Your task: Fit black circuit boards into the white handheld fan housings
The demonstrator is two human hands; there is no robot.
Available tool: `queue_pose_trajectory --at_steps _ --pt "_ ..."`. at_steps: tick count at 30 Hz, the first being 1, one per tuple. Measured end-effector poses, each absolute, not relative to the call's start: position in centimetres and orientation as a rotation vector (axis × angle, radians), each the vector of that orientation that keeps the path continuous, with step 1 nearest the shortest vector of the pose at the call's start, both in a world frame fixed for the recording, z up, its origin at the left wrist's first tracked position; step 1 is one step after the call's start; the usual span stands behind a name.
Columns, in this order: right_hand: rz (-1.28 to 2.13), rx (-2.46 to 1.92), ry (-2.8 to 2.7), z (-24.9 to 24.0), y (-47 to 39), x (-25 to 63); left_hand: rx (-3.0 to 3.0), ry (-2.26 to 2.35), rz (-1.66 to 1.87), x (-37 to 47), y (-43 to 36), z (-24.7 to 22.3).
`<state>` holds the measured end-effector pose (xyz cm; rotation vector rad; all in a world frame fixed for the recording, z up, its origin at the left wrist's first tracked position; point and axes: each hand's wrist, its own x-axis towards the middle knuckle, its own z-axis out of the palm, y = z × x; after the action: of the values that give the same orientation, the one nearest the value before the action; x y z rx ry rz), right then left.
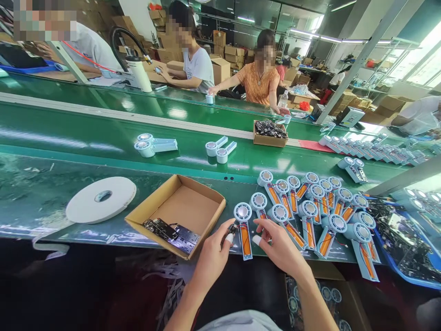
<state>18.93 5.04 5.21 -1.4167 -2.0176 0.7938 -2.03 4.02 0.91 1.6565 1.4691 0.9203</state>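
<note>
I have left hand [214, 248] clamped on dark part [233, 228], right hand [280, 241] fingers apart; blue fan [245, 236] between, cardboard box [191, 197] at fan's nine o'clock.

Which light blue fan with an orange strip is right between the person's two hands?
The leftmost light blue fan in the bunch: its handle lies between the left hand and the right hand. The other orange-strip fans all lie farther right.
</note>
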Motion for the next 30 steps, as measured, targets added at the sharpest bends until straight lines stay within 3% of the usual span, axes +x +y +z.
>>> queue_pose_trajectory --at_steps 7,11,14,22,30 --pt "0.794 -1.223 -1.849 3.9 5.8 17.0 2.013 1.508 0.826 -1.0 3.3 0.5" --pt "1.111 -1.239 -1.390 2.1 6.8 15.3 2.172 1.645 0.612 -1.2 2.8 0.8" --pt "1.252 -1.201 -1.160 1.2 6.9 14.6 2.162 1.656 0.648 -1.5 2.6 0.8" --pt "0.900 -1.265 -1.440 1.5 5.9 14.8 1.905 1.478 0.983 -1.4 3.1 0.3" --pt "0.979 -1.358 -1.405 2.2 6.5 14.6 1.564 1.650 0.978 -1.1 2.9 0.2"
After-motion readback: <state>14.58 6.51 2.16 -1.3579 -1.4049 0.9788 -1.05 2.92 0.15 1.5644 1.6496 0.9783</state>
